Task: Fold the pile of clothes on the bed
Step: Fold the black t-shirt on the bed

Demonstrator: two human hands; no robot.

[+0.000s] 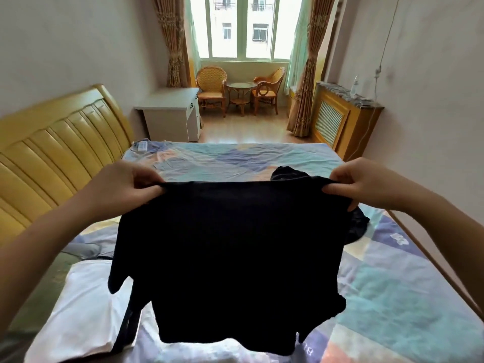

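A black garment [230,258] hangs spread out in the air above the bed [392,284]. My left hand [125,187] pinches its top left corner and my right hand [366,184] pinches its top right corner, so the upper edge is stretched flat between them. The cloth hides much of the bed below it. A white garment [83,310] lies on the bed at the lower left, with a dark strap across it. A grey piece [81,248] lies beyond it. More dark fabric [356,226] shows behind the right side of the held garment.
A yellow padded headboard [52,158] runs along the left. A white desk [170,111] stands past the bed, with wicker chairs [212,87] and a small round table [241,95] at the window. A wooden radiator cover [340,121] lines the right wall.
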